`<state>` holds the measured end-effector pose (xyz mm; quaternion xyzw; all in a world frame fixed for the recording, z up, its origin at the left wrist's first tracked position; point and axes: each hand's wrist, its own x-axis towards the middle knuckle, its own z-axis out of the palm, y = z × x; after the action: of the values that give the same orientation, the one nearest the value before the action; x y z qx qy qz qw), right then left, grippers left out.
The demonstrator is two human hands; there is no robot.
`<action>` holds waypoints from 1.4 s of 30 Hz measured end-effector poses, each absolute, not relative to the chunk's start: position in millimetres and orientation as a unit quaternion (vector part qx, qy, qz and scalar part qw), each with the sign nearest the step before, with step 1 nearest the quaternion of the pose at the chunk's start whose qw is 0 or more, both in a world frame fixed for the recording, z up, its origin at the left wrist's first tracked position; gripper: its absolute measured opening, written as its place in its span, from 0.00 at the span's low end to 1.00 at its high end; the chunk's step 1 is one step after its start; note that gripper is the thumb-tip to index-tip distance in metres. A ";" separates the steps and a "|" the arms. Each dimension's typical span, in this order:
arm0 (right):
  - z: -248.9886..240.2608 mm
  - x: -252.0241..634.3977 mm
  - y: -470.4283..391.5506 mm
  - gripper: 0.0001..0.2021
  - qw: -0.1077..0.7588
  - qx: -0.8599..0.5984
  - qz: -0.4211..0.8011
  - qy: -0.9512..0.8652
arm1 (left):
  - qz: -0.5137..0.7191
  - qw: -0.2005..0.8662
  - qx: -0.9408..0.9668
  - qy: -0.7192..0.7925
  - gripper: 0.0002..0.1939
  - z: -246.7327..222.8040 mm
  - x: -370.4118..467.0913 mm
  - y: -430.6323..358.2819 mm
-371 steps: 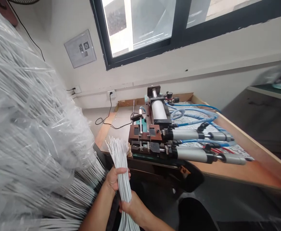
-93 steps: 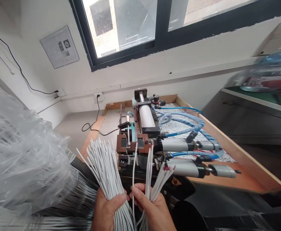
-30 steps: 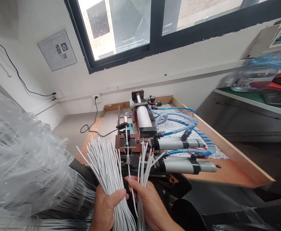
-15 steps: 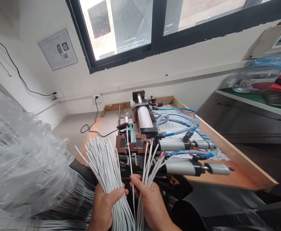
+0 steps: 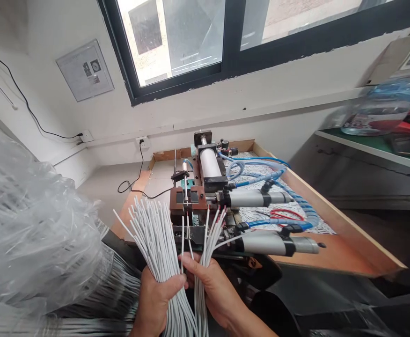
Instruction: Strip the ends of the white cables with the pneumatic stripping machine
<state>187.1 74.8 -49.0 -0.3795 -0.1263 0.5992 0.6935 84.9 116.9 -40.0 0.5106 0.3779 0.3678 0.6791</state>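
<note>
From where I stand, the bag point(image 5: 43, 210) fills the left near side, its cloudy film draped over a mass of wires; slack film or wire ends there could, in my judgement, snag the near work if the left arm swings wide. At centre stands the machine point(image 5: 209, 164), with the tray point(image 5: 345, 255) extending to the right around it. Principal hazard, as judged: fingertips are near the machine's near face, so a pinch is possible if a hand drifts forward while its cylinders move. Looped hoses point(image 5: 277, 175) on the right could catch the stray wire lying towards the near cylinder. The bundle point(image 5: 152, 238) is at the left of centre, before the machine: pale grey-white, dense, ends fanned and uneven, one wire splayed well out to the left. A loose grip could let it spread and shed strands. The left hand point(image 5: 156, 297) is wrapped around it, thumb across the front. The right hand point(image 5: 215, 285) is closed around a smaller bunch point(image 5: 210, 243), just right of the bundle, with thumb and forefinger together at a single wire point(image 5: 191, 249) that rises to the machine; whether its end is seated there cannot be told. Several tips point(image 5: 222, 214) in the bunch are reddish; mixing could follow if the two groups touch.
</note>
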 end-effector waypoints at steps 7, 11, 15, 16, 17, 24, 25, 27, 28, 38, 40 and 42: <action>-53.1 184.3 70.0 0.11 0.726 -0.461 0.495 -0.127 | 0.364 0.675 0.516 0.381 0.10 -43.5 82.9 117.6; -56.5 187.0 75.3 0.11 0.737 -0.472 0.474 -0.096 | 0.382 0.678 0.477 0.408 0.08 -42.9 83.6 118.9; -56.9 189.8 80.9 0.11 0.746 -0.446 0.492 -0.054 | 0.398 0.671 0.472 0.412 0.10 -40.9 83.6 119.6; -56.0 190.2 81.7 0.11 0.746 -0.438 0.500 -0.043 | 0.401 0.670 0.475 0.407 0.11 -40.9 83.4 119.6; -55.0 190.4 82.2 0.11 0.744 -0.431 0.509 -0.034 | 0.402 0.670 0.478 0.402 0.12 -41.1 83.1 119.5; -50.1 187.6 79.1 0.11 0.704 -0.365 0.603 -0.089 | 0.370 0.671 0.520 0.377 0.12 -42.1 82.4 116.8; -50.5 186.6 77.3 0.11 0.708 -0.379 0.588 -0.098 | 0.367 0.668 0.531 0.371 0.12 -40.8 82.6 115.8; -52.1 184.6 72.4 0.11 0.719 -0.419 0.543 -0.114 | 0.363 0.665 0.542 0.363 0.12 -37.7 82.9 113.5; -53.1 183.8 69.6 0.10 0.723 -0.436 0.522 -0.122 | 0.358 0.668 0.543 0.362 0.11 -36.5 83.0 112.4; -55.7 182.4 53.1 0.12 0.707 -0.497 0.480 -0.152 | 0.347 0.687 0.510 0.383 0.07 -42.6 79.7 108.7; -54.6 183.5 56.1 0.12 0.709 -0.490 0.487 -0.142 | 0.348 0.684 0.516 0.381 0.08 -43.4 78.9 108.7; -53.7 184.8 59.9 0.13 0.705 -0.474 0.511 -0.132 | 0.350 0.676 0.524 0.382 0.08 -45.1 77.8 108.9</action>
<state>184.8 59.9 -53.7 -0.4737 -0.1316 0.5108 0.7052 77.8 108.9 -45.1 0.5244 0.3820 0.3504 0.6755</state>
